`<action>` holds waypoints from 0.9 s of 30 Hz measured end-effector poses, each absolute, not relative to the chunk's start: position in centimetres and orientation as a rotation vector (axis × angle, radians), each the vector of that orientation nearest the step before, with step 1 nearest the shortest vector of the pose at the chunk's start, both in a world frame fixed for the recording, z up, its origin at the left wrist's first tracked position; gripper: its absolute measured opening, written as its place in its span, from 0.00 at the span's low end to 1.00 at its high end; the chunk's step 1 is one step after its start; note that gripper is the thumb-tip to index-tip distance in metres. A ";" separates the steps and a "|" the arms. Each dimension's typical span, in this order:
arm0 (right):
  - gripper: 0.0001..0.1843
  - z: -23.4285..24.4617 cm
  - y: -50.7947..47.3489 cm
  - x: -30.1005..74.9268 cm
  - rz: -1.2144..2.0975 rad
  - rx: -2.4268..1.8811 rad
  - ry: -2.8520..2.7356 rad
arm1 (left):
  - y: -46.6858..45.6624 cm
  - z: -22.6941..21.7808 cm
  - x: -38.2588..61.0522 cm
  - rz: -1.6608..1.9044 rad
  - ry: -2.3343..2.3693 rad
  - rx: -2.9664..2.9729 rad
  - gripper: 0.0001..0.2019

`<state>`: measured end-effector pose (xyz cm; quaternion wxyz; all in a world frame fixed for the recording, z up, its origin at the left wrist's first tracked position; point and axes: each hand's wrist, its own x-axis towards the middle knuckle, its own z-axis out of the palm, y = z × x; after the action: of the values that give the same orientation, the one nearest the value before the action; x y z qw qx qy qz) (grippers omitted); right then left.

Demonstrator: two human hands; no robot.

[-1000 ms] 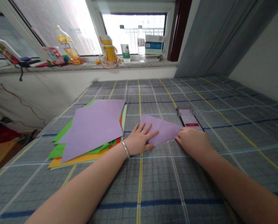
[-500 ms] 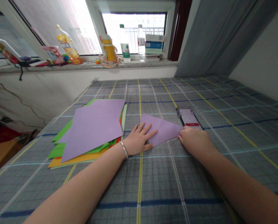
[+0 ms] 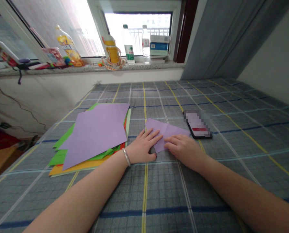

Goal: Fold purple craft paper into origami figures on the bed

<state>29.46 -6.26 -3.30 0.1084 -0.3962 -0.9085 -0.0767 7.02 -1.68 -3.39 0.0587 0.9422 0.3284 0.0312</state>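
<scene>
A folded purple paper triangle [image 3: 170,130] lies on the checked cloth in front of me. My left hand [image 3: 143,147] lies flat with fingers stretched out on the triangle's left corner, a silver bangle on its wrist. My right hand [image 3: 184,149] presses its fingers down on the paper's near edge, just right of the left hand. Neither hand grips anything.
A stack of coloured paper sheets [image 3: 93,136], purple on top with green, orange and red below, lies to the left. A phone [image 3: 198,124] rests right of the triangle. Bottles [image 3: 128,45] and boxes stand on the windowsill [image 3: 86,68]. A curtain hangs at back right.
My right hand has slid left along the triangle's near edge from its right tip toward the left hand, uncovering the phone. The left hand has stayed put.
</scene>
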 end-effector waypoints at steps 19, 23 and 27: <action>0.06 -3.4 -5.6 29.3 -0.192 -1.426 -2.435 | -3.0 -2.9 7.9 0.547 0.875 3.286 0.10; 0.05 -3.5 -5.5 29.5 -0.137 -1.402 -2.350 | -2.5 -3.1 7.6 0.682 0.863 3.192 0.12; 0.06 -3.4 -5.5 29.4 -0.076 -1.279 -2.299 | -2.2 -3.2 7.5 0.854 0.897 3.114 0.13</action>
<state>29.42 -5.47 -3.39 0.2523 -0.4702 -0.8453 -0.0280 7.52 -2.17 -3.22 -0.1045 0.9241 0.2662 0.2536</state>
